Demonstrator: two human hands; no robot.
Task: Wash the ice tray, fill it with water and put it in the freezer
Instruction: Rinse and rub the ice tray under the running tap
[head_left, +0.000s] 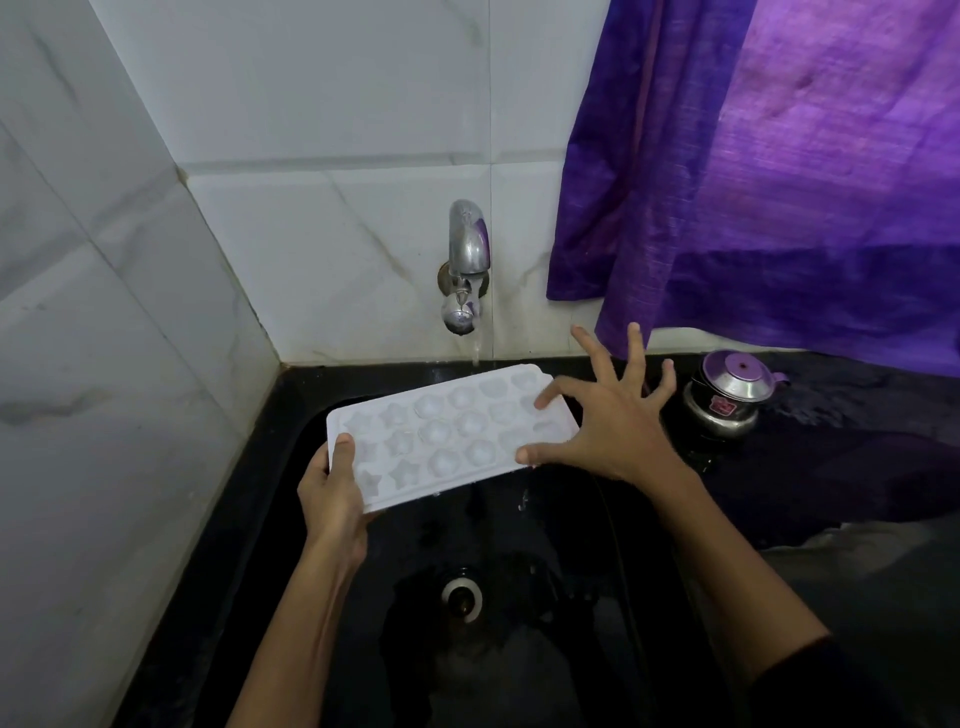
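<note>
A white ice tray (447, 434) with star and round moulds is held level over the black sink (291, 519), under the metal tap (466, 260). A thin stream of water (475, 351) runs from the tap onto the tray's far edge. My left hand (332, 493) grips the tray's near left corner, thumb on top. My right hand (608, 415) lies spread over the tray's right end, fingers apart, thumb and forefinger touching the tray.
A small steel kettle (727, 397) with a purple knob stands on the wet black counter to the right of the sink. A purple curtain (779, 182) hangs above it. White tiled walls close the left and back. The drain (461, 597) lies below the tray.
</note>
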